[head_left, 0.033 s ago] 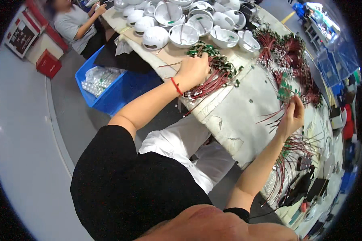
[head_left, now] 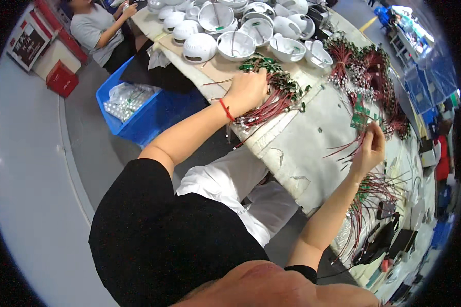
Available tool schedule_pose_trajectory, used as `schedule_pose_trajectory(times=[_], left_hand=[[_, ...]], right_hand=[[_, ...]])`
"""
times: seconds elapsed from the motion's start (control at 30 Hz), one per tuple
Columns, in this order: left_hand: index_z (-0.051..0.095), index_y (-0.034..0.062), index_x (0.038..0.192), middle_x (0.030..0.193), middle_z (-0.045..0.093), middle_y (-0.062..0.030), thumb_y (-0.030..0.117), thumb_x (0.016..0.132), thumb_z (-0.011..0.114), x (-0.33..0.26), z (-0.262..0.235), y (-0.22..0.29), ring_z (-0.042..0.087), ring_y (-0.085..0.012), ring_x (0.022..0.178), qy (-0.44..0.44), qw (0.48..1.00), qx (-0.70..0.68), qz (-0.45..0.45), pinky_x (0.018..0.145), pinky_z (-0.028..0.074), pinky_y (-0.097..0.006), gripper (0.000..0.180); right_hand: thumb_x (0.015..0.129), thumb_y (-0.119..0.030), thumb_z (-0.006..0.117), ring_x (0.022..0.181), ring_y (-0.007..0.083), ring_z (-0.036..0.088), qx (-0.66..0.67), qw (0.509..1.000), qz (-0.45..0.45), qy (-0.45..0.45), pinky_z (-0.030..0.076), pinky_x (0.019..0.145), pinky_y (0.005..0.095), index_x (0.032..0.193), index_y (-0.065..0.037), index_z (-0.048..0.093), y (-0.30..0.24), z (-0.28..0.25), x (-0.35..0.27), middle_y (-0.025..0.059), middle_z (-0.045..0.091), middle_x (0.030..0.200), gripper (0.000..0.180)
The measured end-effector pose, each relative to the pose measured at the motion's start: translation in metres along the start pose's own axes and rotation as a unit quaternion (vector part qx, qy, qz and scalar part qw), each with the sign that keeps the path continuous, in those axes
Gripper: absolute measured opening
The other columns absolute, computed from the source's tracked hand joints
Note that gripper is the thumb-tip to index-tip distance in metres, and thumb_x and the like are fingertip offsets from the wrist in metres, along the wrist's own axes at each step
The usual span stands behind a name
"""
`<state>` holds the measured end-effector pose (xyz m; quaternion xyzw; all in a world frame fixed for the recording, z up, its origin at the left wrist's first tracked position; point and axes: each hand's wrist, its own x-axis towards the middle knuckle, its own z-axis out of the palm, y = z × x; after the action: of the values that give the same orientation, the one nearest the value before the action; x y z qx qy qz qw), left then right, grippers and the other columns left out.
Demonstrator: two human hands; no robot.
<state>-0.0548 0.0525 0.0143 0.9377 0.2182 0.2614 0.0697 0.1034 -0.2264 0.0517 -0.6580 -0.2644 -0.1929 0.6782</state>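
Note:
My left hand [head_left: 247, 91] is closed over a pile of small green circuit boards with red and black wires [head_left: 277, 100], at the near edge of the table. Its fingertips are partly hidden among the boards and wires. On the right, my right hand [head_left: 370, 149] pinches the wires by a green circuit board [head_left: 360, 117], thumb and fingers together. The board sits just beyond the fingertips, and dark red wires trail to its left. Whether it touches the table is hard to tell.
White rounded plastic shells [head_left: 235, 43] crowd the table's far end. Bundles of wired boards [head_left: 366, 66] lie at the far right, with more loose wires [head_left: 374, 192] near my right forearm. Left of the table stands a blue bin [head_left: 138, 125]; beyond it sits another person [head_left: 100, 33].
My right hand and the circuit board have shifted very slightly left. My left hand stays on the pile.

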Motion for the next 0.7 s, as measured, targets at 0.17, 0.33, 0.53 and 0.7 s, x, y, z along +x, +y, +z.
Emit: schedule_pose_trajectory(times=[0.17, 0.33, 0.53, 0.7], left_hand=[[0.055, 0.0057, 0.083, 0.075, 0.060, -0.0111, 0.028, 0.074, 0.064, -0.001, -0.013, -0.002, 0.060, -0.0294, 0.075, 0.012, 1.000, -0.006, 0.002, 0.062, 0.047, -0.043, 0.025], [0.055, 0.0061, 0.088, 0.081, 0.058, -0.0091, 0.032, 0.071, 0.067, 0.001, -0.015, -0.013, 0.059, -0.0293, 0.077, -0.011, 0.999, -0.035, -0.003, 0.065, 0.047, -0.041, 0.033], [0.056, 0.0045, 0.095, 0.091, 0.056, -0.0142, 0.031, 0.075, 0.064, -0.001, -0.019, 0.016, 0.055, -0.0317, 0.089, 0.066, 0.990, -0.111, 0.054, 0.077, 0.045, -0.040, 0.034], [0.059, 0.0029, 0.092, 0.102, 0.054, -0.0138, 0.015, 0.077, 0.059, -0.015, -0.018, 0.095, 0.048, -0.0317, 0.103, 0.161, 0.943, -0.259, 0.137, 0.090, 0.038, -0.041, 0.019]], right_hand=[[0.085, 0.004, 0.051, 0.087, 0.0113, 0.059, -0.011, 0.997, 0.010, -0.074, 0.046, 0.077, 0.0210, 0.100, 0.004, 0.061, 0.000, 0.015, -0.010, 0.0075, 0.063, 0.094, 0.018], [0.086, 0.003, 0.052, 0.087, 0.0124, 0.059, 0.003, 0.996, 0.001, -0.091, 0.046, 0.079, 0.0221, 0.101, 0.004, 0.061, 0.000, 0.019, -0.013, 0.0085, 0.063, 0.095, 0.017], [0.086, 0.003, 0.051, 0.089, 0.0130, 0.059, -0.038, 0.995, 0.005, -0.096, 0.045, 0.081, 0.0228, 0.101, 0.005, 0.061, -0.008, 0.021, -0.015, 0.0090, 0.063, 0.096, 0.018], [0.085, 0.005, 0.050, 0.087, 0.0131, 0.059, 0.001, 0.996, 0.025, -0.081, 0.046, 0.079, 0.0228, 0.101, 0.005, 0.060, -0.009, 0.020, -0.016, 0.0087, 0.063, 0.095, 0.019]])
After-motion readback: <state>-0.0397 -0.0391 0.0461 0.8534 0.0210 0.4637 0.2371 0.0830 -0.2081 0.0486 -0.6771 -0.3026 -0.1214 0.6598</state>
